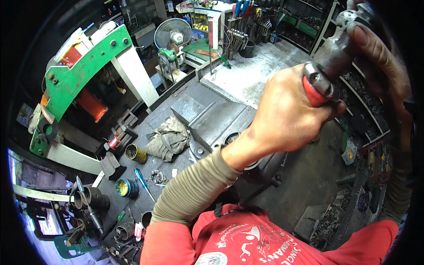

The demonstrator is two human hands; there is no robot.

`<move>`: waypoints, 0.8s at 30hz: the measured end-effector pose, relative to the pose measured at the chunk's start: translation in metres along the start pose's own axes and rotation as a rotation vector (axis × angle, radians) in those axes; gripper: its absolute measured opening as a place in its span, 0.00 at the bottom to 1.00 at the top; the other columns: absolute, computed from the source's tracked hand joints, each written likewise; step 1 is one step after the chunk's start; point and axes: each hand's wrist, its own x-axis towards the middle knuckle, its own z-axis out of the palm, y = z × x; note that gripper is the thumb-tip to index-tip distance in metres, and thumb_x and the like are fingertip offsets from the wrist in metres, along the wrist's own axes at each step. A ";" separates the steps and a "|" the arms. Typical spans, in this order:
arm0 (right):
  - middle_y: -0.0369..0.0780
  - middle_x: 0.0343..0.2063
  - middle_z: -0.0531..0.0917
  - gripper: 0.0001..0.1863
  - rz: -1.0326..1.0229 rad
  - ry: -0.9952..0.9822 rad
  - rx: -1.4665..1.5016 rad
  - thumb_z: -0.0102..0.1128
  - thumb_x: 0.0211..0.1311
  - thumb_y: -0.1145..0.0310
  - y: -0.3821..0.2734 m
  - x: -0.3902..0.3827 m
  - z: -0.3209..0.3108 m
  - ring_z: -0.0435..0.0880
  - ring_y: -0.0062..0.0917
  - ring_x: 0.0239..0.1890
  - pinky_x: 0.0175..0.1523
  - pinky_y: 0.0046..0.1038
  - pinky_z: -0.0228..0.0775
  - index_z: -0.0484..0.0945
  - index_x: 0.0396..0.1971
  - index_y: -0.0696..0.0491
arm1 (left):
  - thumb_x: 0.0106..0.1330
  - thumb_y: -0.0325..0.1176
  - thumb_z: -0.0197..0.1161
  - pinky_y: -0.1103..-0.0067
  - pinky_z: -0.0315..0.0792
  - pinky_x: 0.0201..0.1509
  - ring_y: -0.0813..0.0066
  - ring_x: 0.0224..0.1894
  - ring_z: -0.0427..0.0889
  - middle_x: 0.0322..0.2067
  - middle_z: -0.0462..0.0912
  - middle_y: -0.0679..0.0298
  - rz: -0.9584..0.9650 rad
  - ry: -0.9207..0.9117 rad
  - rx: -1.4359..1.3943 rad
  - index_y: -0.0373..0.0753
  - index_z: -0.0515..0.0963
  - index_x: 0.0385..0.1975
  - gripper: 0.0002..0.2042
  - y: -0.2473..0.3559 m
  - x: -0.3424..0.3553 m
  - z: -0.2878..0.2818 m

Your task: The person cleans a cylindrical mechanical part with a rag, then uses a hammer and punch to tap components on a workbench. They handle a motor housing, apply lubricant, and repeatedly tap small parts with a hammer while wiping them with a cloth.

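Note:
My left hand [287,112] is closed around a red-handled tool with a shiny metal head [317,79]; its exact kind is hidden by my fist. Close against that head is a dark, greasy cylindrical metal part [338,51], raised high at the upper right. My right hand [380,55] grips this part, its thumb lying along the side and its other fingers mostly hidden. Below my left forearm stands a large bench vise [216,123], partly covered by the arm. A crumpled grey rag [168,139] lies beside the vise.
On the bench are a blue-handled screwdriver [143,183], a blue tub of yellow grease [126,188] and a yellow can [135,153]. A green-and-white press frame [88,66] rises at left. Farther back stand a fan [173,35] and hanging tools [238,37]; shelves [366,106] line the right.

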 end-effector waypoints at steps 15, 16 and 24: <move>0.34 0.39 0.80 0.25 0.005 -0.027 -0.005 0.70 0.67 0.54 -0.008 -0.003 0.006 0.80 0.17 0.41 0.51 0.24 0.71 0.75 0.56 0.53 | 0.48 0.22 0.66 0.69 0.75 0.36 0.64 0.24 0.79 0.22 0.80 0.53 0.165 0.005 0.013 0.32 0.79 0.30 0.09 -0.004 0.000 -0.001; 0.34 0.39 0.80 0.26 0.001 -0.018 0.001 0.70 0.67 0.54 -0.007 -0.005 0.004 0.80 0.17 0.42 0.51 0.24 0.71 0.75 0.56 0.53 | 0.48 0.22 0.66 0.70 0.75 0.35 0.68 0.25 0.77 0.22 0.80 0.57 0.047 -0.048 -0.027 0.32 0.78 0.30 0.08 -0.002 0.001 -0.005; 0.35 0.40 0.80 0.27 0.010 -0.015 -0.015 0.71 0.67 0.53 -0.004 -0.010 -0.002 0.80 0.18 0.44 0.54 0.25 0.72 0.74 0.58 0.52 | 0.54 0.30 0.76 0.66 0.76 0.37 0.62 0.28 0.83 0.27 0.84 0.55 -0.031 0.010 0.117 0.32 0.77 0.34 0.15 0.015 -0.001 -0.005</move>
